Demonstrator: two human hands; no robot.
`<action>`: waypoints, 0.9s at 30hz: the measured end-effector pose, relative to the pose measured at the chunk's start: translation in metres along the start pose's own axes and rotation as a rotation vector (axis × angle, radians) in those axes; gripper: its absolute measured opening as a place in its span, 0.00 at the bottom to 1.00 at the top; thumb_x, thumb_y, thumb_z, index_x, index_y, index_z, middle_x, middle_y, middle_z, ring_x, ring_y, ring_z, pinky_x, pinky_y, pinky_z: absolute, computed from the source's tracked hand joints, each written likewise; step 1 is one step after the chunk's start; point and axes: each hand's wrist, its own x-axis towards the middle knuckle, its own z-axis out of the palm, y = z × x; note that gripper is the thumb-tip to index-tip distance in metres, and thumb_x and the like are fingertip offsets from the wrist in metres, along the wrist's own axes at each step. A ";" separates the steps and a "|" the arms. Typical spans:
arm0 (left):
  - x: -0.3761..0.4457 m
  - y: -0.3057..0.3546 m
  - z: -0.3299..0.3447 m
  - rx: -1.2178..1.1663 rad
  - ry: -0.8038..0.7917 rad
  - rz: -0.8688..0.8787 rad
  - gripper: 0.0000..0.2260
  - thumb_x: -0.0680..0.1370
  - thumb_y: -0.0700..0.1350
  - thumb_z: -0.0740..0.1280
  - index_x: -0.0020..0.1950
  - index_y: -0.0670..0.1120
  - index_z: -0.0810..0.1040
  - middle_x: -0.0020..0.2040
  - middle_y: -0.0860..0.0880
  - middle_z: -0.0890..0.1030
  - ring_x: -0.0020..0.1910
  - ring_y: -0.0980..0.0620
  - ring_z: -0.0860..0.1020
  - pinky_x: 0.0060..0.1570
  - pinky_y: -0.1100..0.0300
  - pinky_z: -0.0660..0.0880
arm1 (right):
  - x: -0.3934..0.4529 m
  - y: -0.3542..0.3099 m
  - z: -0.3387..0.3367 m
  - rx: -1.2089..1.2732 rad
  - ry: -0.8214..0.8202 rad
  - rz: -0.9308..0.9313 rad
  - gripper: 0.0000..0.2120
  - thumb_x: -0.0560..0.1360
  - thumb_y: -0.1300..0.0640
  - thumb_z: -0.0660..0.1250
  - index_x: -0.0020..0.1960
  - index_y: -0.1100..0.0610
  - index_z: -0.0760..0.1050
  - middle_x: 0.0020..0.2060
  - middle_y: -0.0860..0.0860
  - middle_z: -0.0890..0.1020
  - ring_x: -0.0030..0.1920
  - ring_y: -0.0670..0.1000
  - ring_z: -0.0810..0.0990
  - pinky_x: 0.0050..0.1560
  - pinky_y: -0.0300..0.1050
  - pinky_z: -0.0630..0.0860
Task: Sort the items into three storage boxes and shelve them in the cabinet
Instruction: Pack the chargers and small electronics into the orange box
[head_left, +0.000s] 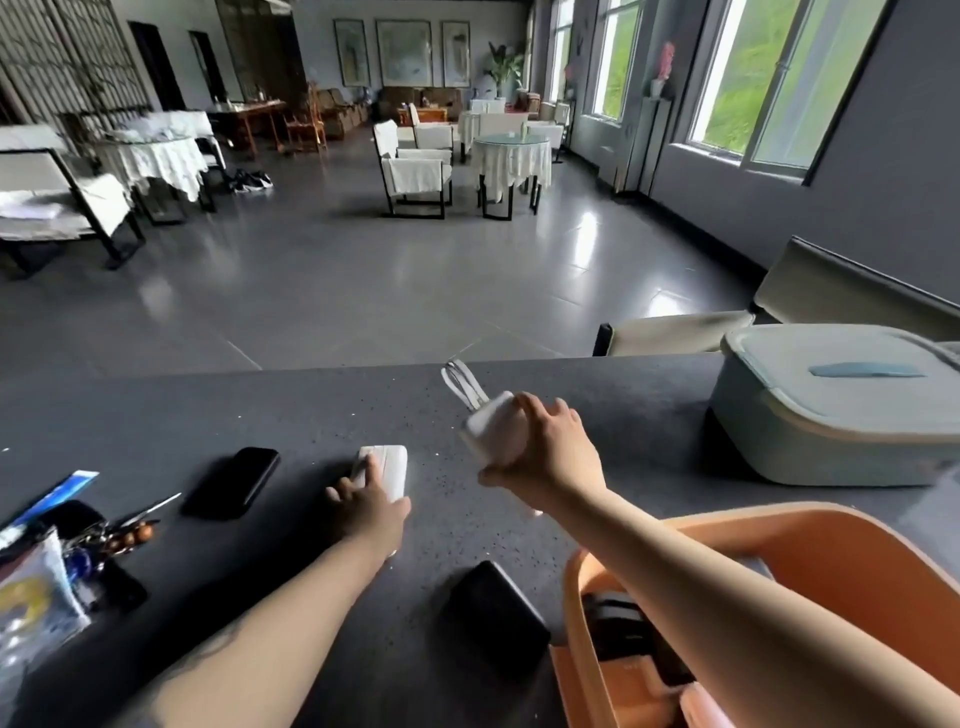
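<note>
1. Near the desk's (156, 415) far edge, right hand (545, 447) is raised just above the surface, fingers wrapped round a white power bank (491, 428); its white looped cable (462, 384) sticks out the far end.
2. Left hand (371, 506) rests on a second white power bank (387, 470) lying mid-desk, fingers loosely curled over it; lifted or not: cannot tell.
3. Handling estimate: both rigid, dense, smooth-cased, likely slippery. Grip across the long sides, not by the cable.
4. Orange storage box (753, 525) at the near right corner, open; right forearm crosses it, contents dark and unreadable.
5. Green lidded box (831, 415) at the right edge, cut off by the frame.
6. Black phone (231, 483) and black power bank (498, 618) lie loose; clutter at the left edge is blurred.
</note>
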 end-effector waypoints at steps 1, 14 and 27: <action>-0.007 -0.001 -0.001 -0.018 -0.005 0.011 0.36 0.76 0.55 0.62 0.78 0.48 0.48 0.67 0.37 0.66 0.63 0.38 0.64 0.62 0.51 0.63 | -0.005 0.000 -0.013 0.025 0.037 -0.019 0.44 0.57 0.38 0.77 0.68 0.45 0.64 0.56 0.50 0.72 0.61 0.52 0.70 0.52 0.47 0.74; -0.181 0.111 -0.075 -0.678 0.313 0.596 0.38 0.68 0.65 0.58 0.76 0.51 0.60 0.64 0.44 0.74 0.63 0.41 0.71 0.61 0.47 0.69 | -0.160 0.169 -0.147 -0.020 0.133 0.190 0.39 0.65 0.30 0.66 0.70 0.46 0.64 0.54 0.46 0.74 0.53 0.49 0.75 0.48 0.44 0.74; -0.251 0.164 -0.024 -0.468 0.118 0.798 0.37 0.69 0.66 0.54 0.77 0.57 0.56 0.66 0.54 0.70 0.53 0.58 0.60 0.49 0.61 0.62 | -0.190 0.191 -0.126 -0.285 -0.049 0.281 0.40 0.70 0.27 0.57 0.75 0.36 0.43 0.52 0.49 0.73 0.51 0.51 0.77 0.42 0.44 0.70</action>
